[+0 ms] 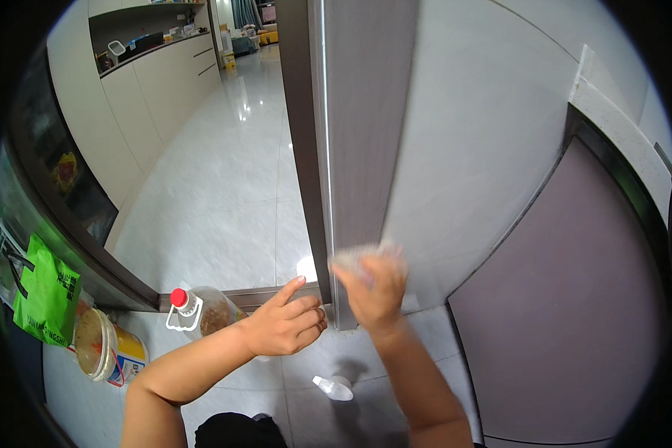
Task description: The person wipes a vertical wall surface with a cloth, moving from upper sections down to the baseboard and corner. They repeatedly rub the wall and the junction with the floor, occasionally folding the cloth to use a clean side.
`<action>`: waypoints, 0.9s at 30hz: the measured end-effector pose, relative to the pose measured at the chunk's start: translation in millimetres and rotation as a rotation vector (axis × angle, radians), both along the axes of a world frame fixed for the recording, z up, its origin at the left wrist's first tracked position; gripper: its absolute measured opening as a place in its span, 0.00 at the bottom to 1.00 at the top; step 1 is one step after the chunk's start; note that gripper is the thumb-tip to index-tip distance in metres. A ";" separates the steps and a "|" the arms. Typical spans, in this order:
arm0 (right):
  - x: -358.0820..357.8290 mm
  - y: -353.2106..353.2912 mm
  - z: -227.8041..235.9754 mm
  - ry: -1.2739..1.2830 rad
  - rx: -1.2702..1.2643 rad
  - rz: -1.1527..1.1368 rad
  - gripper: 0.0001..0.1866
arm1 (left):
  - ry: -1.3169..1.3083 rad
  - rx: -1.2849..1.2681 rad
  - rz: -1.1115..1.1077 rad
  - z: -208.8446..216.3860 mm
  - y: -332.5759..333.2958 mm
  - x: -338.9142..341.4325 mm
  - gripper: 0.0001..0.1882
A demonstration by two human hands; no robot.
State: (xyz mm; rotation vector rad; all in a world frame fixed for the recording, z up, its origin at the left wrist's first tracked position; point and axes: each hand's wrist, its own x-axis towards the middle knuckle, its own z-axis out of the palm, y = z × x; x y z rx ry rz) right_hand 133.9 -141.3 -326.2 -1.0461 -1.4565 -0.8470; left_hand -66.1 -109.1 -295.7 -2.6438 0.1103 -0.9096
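My right hand (377, 291), smeared by motion, presses a pale crumpled cloth (392, 254) to the grey-brown door frame (366, 127). Its fingers are closed round the cloth. Lower and to the left, my left hand (287, 325) hovers near the foot of the frame with nothing seen in it. Its index finger stretches out and the other fingers curl loosely. On the floor tiles between my forearms stands a white spray bottle (334, 387). Behind my left forearm is a large clear plastic jug (215, 312) with a red cap and white handle.
To the left, a green bag (46, 291) hangs above a yellow and white bucket (131, 347). A door track (269, 293) crosses the opening. Beyond lie a tiled floor (209, 209) and white cabinets (153, 97). On the right stands a mauve cabinet panel (567, 299).
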 end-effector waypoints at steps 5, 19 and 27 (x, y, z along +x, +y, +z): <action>0.5 25.6 176.2 0.005 0.258 0.021 0.10 | 0.021 0.007 -0.001 -2.3 1.7 6.4 0.07; 1.4 -12.0 -20.3 0.161 -0.124 0.086 0.14 | 0.053 0.020 0.025 1.4 1.4 -6.4 0.08; 5.5 27.0 123.8 0.193 0.261 0.119 0.13 | -0.222 -0.023 0.156 33.5 20.1 11.9 0.08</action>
